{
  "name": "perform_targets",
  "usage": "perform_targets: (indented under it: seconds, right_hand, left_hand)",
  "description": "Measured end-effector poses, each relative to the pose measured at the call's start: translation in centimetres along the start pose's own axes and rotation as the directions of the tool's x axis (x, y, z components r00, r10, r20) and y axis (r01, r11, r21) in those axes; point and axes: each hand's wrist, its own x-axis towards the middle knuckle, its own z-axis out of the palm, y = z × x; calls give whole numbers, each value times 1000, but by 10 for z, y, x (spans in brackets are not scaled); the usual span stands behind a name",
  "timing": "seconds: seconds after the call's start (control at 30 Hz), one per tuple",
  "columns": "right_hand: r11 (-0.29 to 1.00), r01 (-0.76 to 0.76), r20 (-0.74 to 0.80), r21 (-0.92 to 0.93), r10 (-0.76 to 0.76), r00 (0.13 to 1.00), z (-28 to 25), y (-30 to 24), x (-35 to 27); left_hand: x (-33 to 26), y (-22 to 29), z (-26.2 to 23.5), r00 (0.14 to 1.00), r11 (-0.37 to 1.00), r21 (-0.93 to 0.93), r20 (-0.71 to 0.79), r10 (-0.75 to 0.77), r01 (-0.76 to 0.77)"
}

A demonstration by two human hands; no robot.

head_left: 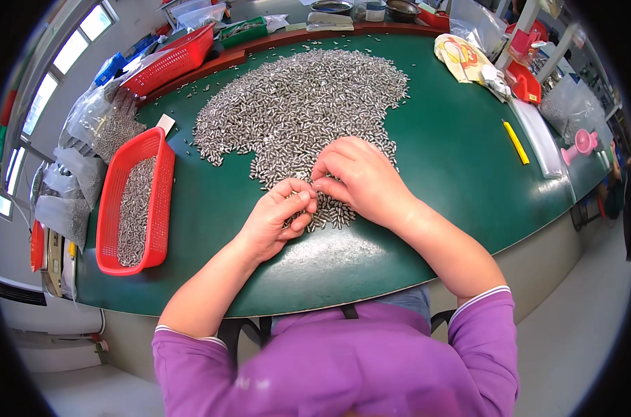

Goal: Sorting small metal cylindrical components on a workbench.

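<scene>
Table (461,160): green top with a curved front edge, filling most of the view; a brown rail runs along its far side.
Pile (298,104): a wide spread of small silver metal pieces in the table's middle, thinning to a narrow tongue that runs down toward the person; stray pieces lie scattered round its edges.
Basket (161,201): long red mesh one at the table's left, partly filled with the same pieces.
Far basket (173,59): second red one at the back left, beside clear bags of pieces.
Tray (538,142): long white one near the right edge, with a yellow bar (515,142) just beside it.
Cloth (461,59): yellow patterned, at the back right.
Right hand (360,177): palm down over the near tip of the pile, fingers curled in, fingertips pinched together at the left hand; what they hold is too small to tell.
Left hand (280,219): just beside the right, thumb and forefinger closed toward the right fingertips, other fingers curled under over the pile's tip; its grasp cannot be made out.
Sleeves: purple, pushed up both forearms.
</scene>
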Motion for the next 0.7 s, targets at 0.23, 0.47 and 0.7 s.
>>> perform_targets:
  seconds: [0.23, 0.47, 0.7]
  right_hand:
    - [990, -23, 27, 142, 19, 999, 2, -1, 0]
    - [997, -55, -62, 57, 58, 996, 7, 5, -1]
    - [992, -95, 73, -83, 101, 992, 13, 23, -9]
  left_hand:
    - [-1, 0, 0, 1000, 1000, -15, 28, 1, -1]
    - [0, 2, 0, 1000, 1000, -11, 2, -8, 8]
    - [-1, 3, 1, 1000, 1000, -9, -21, -17, 17]
